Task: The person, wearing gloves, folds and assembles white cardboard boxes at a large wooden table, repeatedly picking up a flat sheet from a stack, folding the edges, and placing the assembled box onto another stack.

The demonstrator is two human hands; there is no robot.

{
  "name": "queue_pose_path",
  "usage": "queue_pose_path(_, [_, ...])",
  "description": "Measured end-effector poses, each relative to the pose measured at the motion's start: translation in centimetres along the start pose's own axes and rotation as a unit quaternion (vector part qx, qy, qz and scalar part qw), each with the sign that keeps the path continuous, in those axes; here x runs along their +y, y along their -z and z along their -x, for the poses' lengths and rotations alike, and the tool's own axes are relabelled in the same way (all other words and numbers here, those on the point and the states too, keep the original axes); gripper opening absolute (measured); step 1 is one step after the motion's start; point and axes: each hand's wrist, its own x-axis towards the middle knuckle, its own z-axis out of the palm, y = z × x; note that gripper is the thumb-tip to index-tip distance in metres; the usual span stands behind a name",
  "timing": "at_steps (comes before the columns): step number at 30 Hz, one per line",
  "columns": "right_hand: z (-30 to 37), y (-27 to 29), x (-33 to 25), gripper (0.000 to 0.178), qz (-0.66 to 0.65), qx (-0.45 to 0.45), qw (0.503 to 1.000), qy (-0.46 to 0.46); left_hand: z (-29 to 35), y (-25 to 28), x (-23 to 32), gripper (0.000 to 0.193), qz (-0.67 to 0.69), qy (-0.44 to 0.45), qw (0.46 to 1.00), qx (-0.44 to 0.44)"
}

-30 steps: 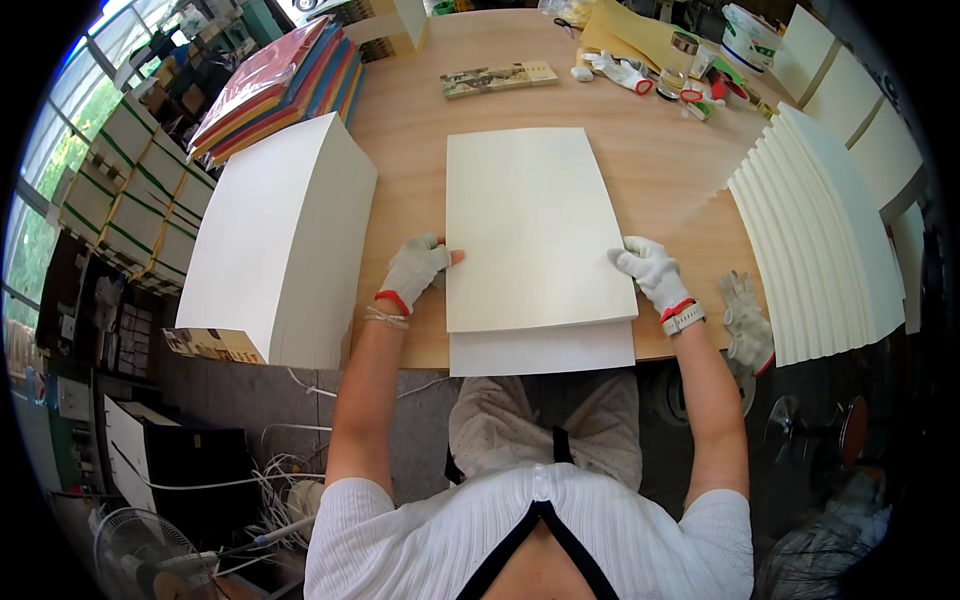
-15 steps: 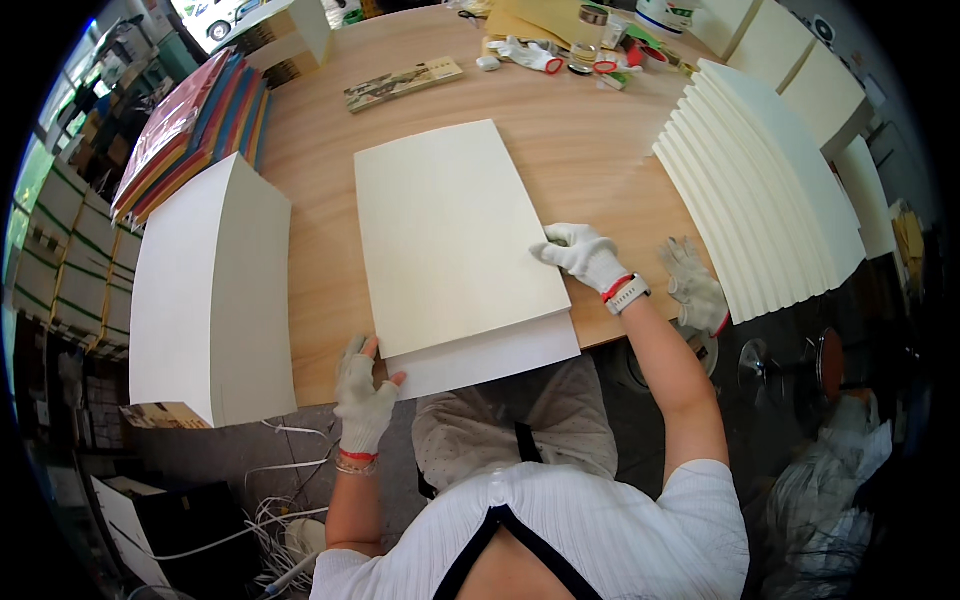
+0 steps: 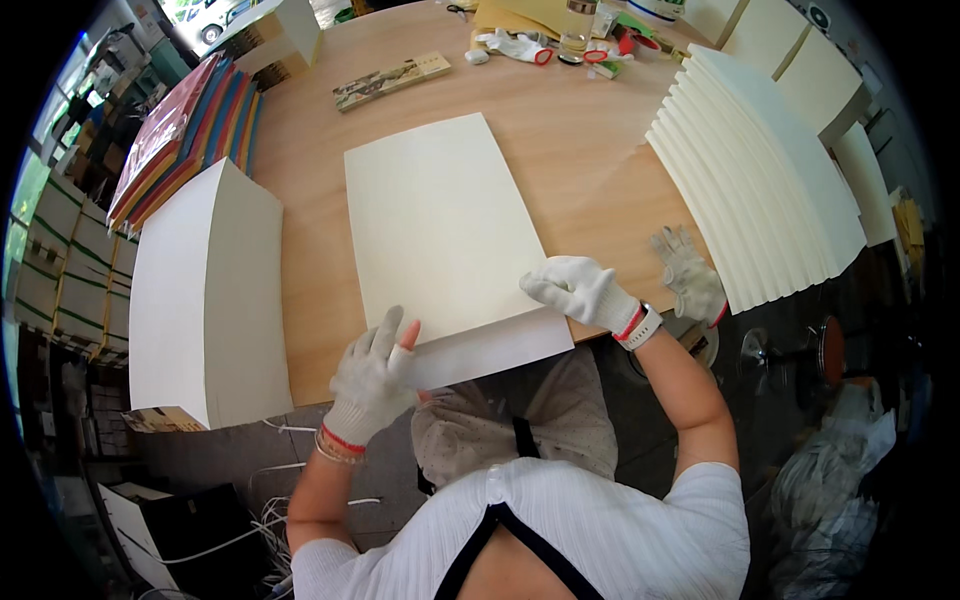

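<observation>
A cream stack of sheets or thin board (image 3: 445, 225) lies upright before me on the table, a white sheet (image 3: 500, 345) showing from under its near edge. My left hand (image 3: 375, 375), in a glove with bare fingertips at thumb and forefinger, is at the stack's near left corner. Its fingers are stretched out over the cream surface, the thumb by the white sheet's front edge. Over the near right corner is my right hand (image 3: 580, 290), gloved, with its fingers curled and pressed together. Whatever may be between those fingers is hidden.
A tall white paper stack (image 3: 245, 300) stands at left, coloured packs (image 3: 185, 140) behind it. Fanned cream stacks (image 3: 760, 190) fill the right side, a loose glove (image 3: 690, 275) beside them. A printed strip-like block (image 3: 392, 82), a jar (image 3: 577, 30) and scissors (image 3: 600, 57) lie at the back.
My left hand has moved up and right, from the corner's side onto the stack. My right hand has left the right edge and come nearer, over the corner, fingers curled.
</observation>
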Motion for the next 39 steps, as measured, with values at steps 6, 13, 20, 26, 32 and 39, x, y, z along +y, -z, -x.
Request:
queue_pose_path(6, [0.4,1.1,0.8,0.044,-0.005,-0.078,0.997,0.026,-0.8,0.1,0.5,0.078,-0.074,-0.047,0.996,-0.024])
queue_pose_path(13, [0.3,0.6,0.3,0.035,0.066,-0.068,0.994,-0.059,-1.7,-2.2,-4.0,0.01,0.188,0.126,0.972,0.064])
queue_pose_path(20, [-0.1,-2.1,0.6,0.021,0.153,0.031,0.976,-0.149,-3.6,-1.4,-2.9,0.018,0.144,0.301,0.942,-0.03])
queue_pose_path(26, [-1.0,-1.7,0.0,0.028,0.174,0.009,0.964,-0.199,-6.2,0.8,-4.1,0.055,0.001,0.207,0.968,-0.141])
queue_pose_path(32, [-1.1,-2.3,0.9,0.032,0.321,0.139,0.936,0.024,-14.8,-2.1,-1.3,0.105,-0.317,-0.326,0.853,-0.257])
queue_pose_path(39, [-4.3,-14.4,-5.6,0.007,0.277,-0.023,0.931,0.237,-16.6,-0.3,0.0,0.091,-0.212,-0.262,0.867,-0.368])
